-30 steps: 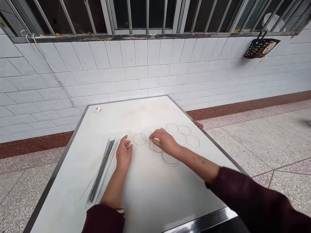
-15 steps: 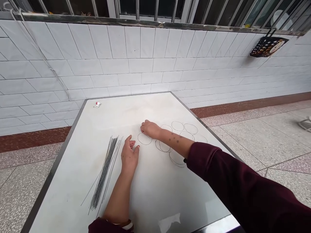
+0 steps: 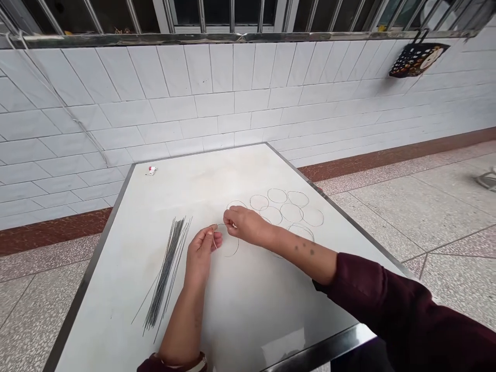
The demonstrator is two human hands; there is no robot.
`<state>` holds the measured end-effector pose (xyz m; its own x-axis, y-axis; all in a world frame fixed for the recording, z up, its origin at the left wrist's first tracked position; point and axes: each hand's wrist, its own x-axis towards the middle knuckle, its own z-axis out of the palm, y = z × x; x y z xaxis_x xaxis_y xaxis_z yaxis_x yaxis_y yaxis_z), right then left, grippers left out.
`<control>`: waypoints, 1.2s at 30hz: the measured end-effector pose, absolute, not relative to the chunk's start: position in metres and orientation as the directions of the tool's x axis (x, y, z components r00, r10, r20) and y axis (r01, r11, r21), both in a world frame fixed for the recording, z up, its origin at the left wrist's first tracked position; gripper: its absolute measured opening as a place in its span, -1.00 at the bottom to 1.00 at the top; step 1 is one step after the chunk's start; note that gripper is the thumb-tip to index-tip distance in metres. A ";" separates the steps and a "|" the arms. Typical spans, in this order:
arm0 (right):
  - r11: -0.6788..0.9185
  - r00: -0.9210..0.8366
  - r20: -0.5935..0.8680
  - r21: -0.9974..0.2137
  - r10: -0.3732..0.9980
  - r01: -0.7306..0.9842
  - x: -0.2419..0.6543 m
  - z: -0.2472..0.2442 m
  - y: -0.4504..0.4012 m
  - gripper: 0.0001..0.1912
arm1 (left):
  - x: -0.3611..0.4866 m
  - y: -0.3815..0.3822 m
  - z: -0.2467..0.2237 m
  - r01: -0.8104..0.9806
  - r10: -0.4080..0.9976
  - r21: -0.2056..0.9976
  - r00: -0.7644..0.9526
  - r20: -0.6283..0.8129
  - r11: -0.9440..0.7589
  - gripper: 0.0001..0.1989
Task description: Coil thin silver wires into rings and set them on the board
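Observation:
Thin wire rings [image 3: 298, 199] lie spread over the table's right half, some overlapping. My left hand [image 3: 201, 248] pinches a thin curved wire [image 3: 232, 254] between thumb and forefinger. Beside it, slightly farther right and higher, my right hand [image 3: 244, 222] has its fingers closed at the same wire's upper part; the fingertips are partly hidden. The wire bends down in a loop below the two hands. Left of my left hand lies a long bundle of straight dark wires [image 3: 165, 279], with a few loose ones along its sides.
The white table [image 3: 194, 175] has a dark metal edge. A small red and white object [image 3: 152, 170] sits near its far left corner. Behind stands a white tiled wall [image 3: 217, 111] with barred windows above. A patterned bag [image 3: 417, 59] hangs at the right.
My left hand has closed from an open pose onto a wire. My right hand has come slightly down toward it, and the curved wire now hangs between them. The view has shifted a little.

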<state>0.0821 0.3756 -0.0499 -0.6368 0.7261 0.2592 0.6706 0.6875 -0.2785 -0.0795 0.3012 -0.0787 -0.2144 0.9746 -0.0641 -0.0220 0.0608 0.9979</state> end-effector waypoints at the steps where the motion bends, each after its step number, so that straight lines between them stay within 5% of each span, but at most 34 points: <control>1: 0.691 -0.633 0.277 -0.293 0.723 0.661 0.085 -0.049 0.365 -0.91 | -0.076 0.293 -0.075 -0.047 0.976 0.996 -0.202 -0.078 0.070 -0.54; 14: 0.779 -0.660 0.413 -0.350 0.627 0.521 0.121 -0.047 0.259 -0.90 | -0.050 0.193 -0.031 -0.148 0.953 0.945 -0.046 -0.300 0.291 -0.69; 24: 0.723 -0.695 0.387 -0.634 0.606 0.277 0.149 -0.028 0.210 -0.87 | -0.042 0.146 -0.023 -0.148 0.944 0.934 -0.014 -0.330 0.324 -0.72; 36: 0.696 -0.661 0.430 -0.690 0.615 0.198 0.152 -0.019 0.185 -0.91 | -0.028 0.120 -0.015 -0.164 0.950 0.938 0.000 -0.311 0.307 -0.71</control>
<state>0.1520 0.1852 -0.0187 -0.6609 0.6147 0.4305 0.1979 0.6961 -0.6901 -0.0284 0.1202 -0.0146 0.0004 0.9504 -0.3109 -0.1637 0.3067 0.9376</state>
